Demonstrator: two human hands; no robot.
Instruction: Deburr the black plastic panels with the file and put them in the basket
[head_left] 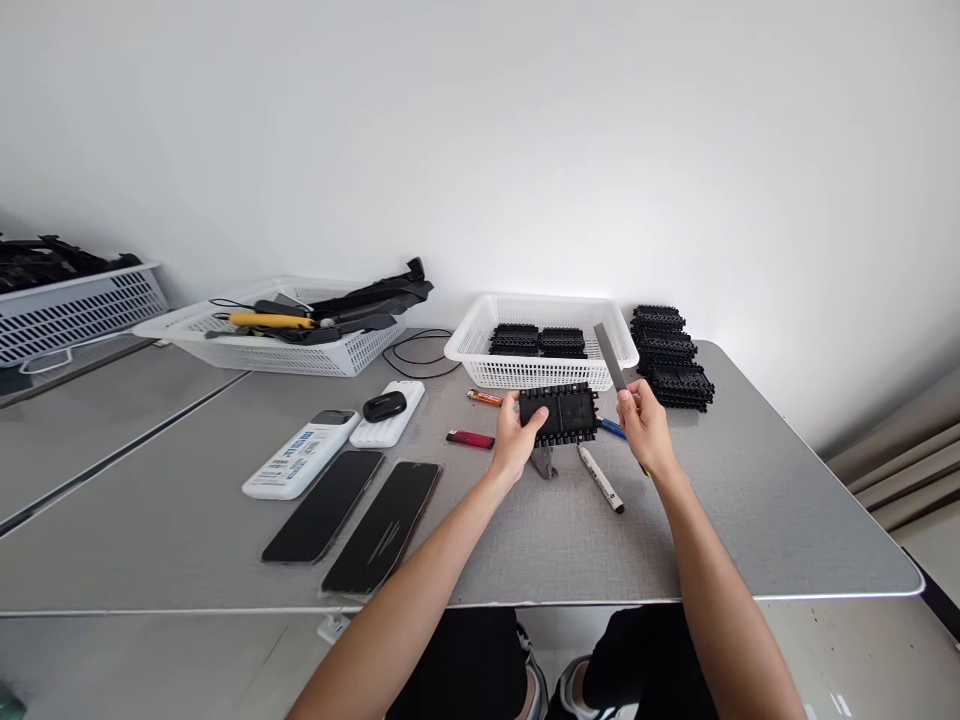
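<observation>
Forearms (720, 580), lower frame; left fingers (535, 421) grip black toothed panel (576, 411), centre, probably light, stiff plastic, best pinched across its flat faces; right fingers (627, 403) clasp flat grey strip (610, 354), right of centre.

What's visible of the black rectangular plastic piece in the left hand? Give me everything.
The black rectangular plastic piece is flat and matte-looking, with small teeth along both long edges, prongs at the free short end and a line across its face. It looks rigid. The bare left hand grips its other end, thumb on the face, holding it above the grey table, face tilted toward the camera. Its back is hidden. No other contact is visible.
</observation>
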